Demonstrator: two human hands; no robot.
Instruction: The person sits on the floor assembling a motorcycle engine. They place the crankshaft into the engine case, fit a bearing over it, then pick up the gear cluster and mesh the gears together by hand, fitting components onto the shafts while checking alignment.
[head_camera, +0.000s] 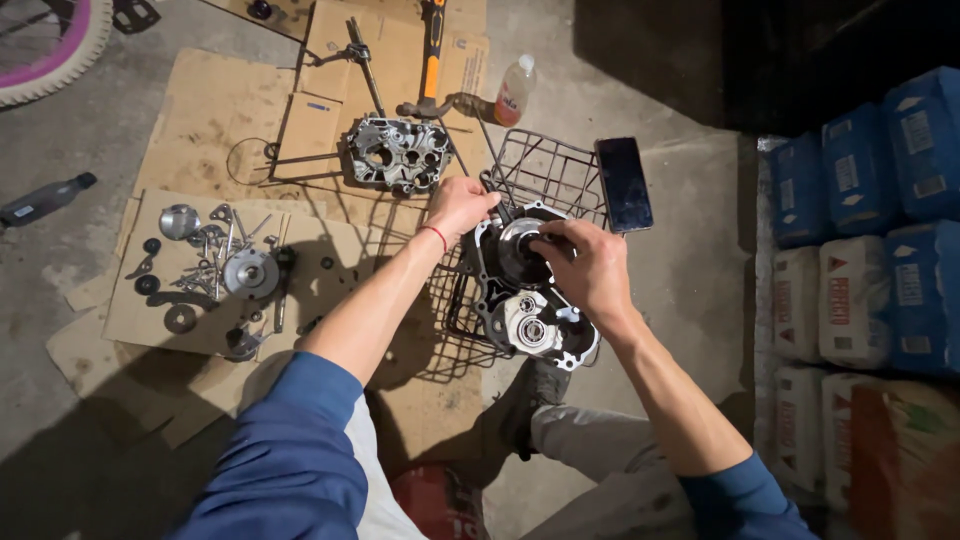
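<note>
A metal engine case half (525, 300) rests on an upturned black wire basket (545, 170). My left hand (458, 208), with a red thread at the wrist, grips the case's upper left edge. My right hand (588, 265) lies over the case's right side, fingers closed on a round part at its upper opening. Both arms wear blue sleeves pushed up.
Another engine case half (398, 153) lies on flattened cardboard (215, 110). Several gears, a piston and small parts (215, 270) sit left. A hammer (431, 55), a plastic bottle (513, 90) and a phone (624, 184) lie nearby. Stacked sacks (865, 250) stand right. A bicycle tyre (55, 45) shows top left.
</note>
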